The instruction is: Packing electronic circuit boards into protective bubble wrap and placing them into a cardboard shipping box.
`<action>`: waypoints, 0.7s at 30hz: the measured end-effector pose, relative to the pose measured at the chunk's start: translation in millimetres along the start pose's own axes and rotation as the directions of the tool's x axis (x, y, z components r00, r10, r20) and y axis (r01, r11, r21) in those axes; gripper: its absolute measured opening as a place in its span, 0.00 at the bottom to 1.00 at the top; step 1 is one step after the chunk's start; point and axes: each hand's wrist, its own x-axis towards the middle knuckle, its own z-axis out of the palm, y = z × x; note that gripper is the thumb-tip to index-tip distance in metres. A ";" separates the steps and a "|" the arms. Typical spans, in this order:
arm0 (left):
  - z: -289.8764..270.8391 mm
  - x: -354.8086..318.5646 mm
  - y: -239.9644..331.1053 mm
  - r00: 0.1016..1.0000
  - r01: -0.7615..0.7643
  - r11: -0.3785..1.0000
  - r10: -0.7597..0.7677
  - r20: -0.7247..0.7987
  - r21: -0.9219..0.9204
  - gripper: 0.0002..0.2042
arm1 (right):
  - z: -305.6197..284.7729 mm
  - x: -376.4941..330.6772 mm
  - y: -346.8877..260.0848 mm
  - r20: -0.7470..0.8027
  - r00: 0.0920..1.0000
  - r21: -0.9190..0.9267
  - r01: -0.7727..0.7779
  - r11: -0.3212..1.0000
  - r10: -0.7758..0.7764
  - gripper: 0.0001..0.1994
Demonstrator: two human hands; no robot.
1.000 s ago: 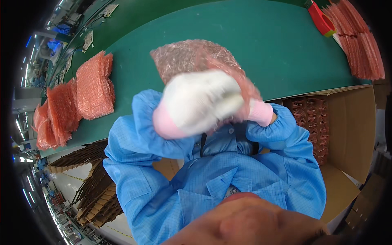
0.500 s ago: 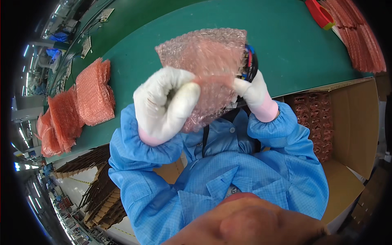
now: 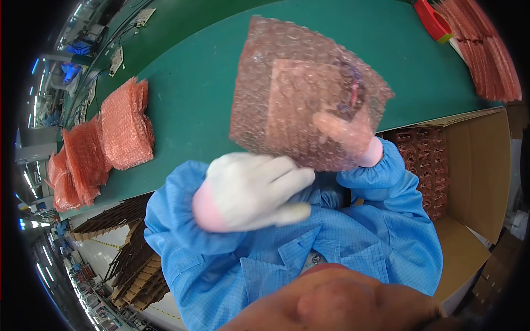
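A large pinkish bubble-wrap bag (image 3: 253,77) is spread above the green table in front of me. Through its film shows a lighter pink bubble-wrap layer (image 3: 295,88), with dark, red and blue wires (image 3: 354,91) to its right. My right hand (image 3: 349,135), white-gloved, shows blurred through the film at the bag's right side, closed on it beside the wires. Whether that hand is inside or behind the bag I cannot tell. My left hand (image 3: 256,190), also gloved, is below the bag's lower edge, fingers stretched out and somewhat blurred, with no object visible in it.
Pink bubble-wrap bags (image 3: 127,127) are stacked at the table's left edge, and more (image 3: 477,49) lie far right beside a red and yellow tool (image 3: 433,22). An open cardboard box (image 3: 477,165) at right holds rows of reddish pieces. Brown cardboard dividers (image 3: 138,270) stand low left.
The bag has opened out and turned, now covering the wires and my right hand. My left hand has let go of its pinched edge and moved down toward my chest.
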 end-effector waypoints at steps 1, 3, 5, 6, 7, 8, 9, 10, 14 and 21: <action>-10.3 -0.1 -12.3 0.994 -0.097 0.984 0.089 -0.061 -0.146 0.17 | -8.7 1.1 5.8 0.002 0.993 0.041 0.121 0.992 -0.121 0.28; -39.0 -13.7 -32.2 0.965 -0.186 0.858 0.068 -0.253 -0.478 0.31 | -12.7 -2.2 5.3 0.062 0.981 0.072 0.178 0.981 -0.182 0.29; -27.9 -25.9 -46.4 0.754 -0.129 0.929 -0.136 -0.643 -0.347 0.56 | -9.8 -1.5 8.2 0.080 0.972 0.011 0.223 0.975 -0.223 0.29; -35.1 -10.1 -53.0 0.809 -0.109 0.916 -0.143 -0.570 -0.385 0.59 | -9.7 0.5 11.3 0.094 0.960 -0.056 0.270 0.961 -0.264 0.29; -30.0 1.9 -64.2 0.856 -0.135 0.863 -0.145 -0.496 -0.486 0.59 | -13.2 1.9 21.0 0.104 0.958 -0.055 0.273 0.961 -0.266 0.29; -22.3 16.6 -76.3 0.920 -0.147 0.838 -0.080 -0.384 -0.526 0.56 | -24.3 3.3 35.4 0.102 0.927 -0.307 0.375 0.875 -0.361 0.29; -7.7 26.1 -82.8 0.962 -0.075 0.790 -0.102 -0.252 -0.609 0.56 | -29.9 4.3 41.1 0.125 0.884 -0.533 0.443 0.721 -0.450 0.29; 11.7 32.8 -89.2 0.988 0.007 0.732 -0.111 -0.109 -0.681 0.57 | -27.9 5.2 31.4 0.114 0.882 -0.539 0.441 0.718 -0.456 0.29; 63.9 33.6 -95.8 0.996 0.059 0.459 -0.093 0.018 -0.887 0.45 | -25.8 9.8 3.0 0.166 0.986 -0.385 0.083 0.919 -0.020 0.36; 78.7 17.8 -112.1 0.913 0.304 0.522 -0.398 0.088 -0.797 0.31 | -50.5 21.2 21.9 0.313 0.947 -0.253 0.152 0.955 -0.067 0.27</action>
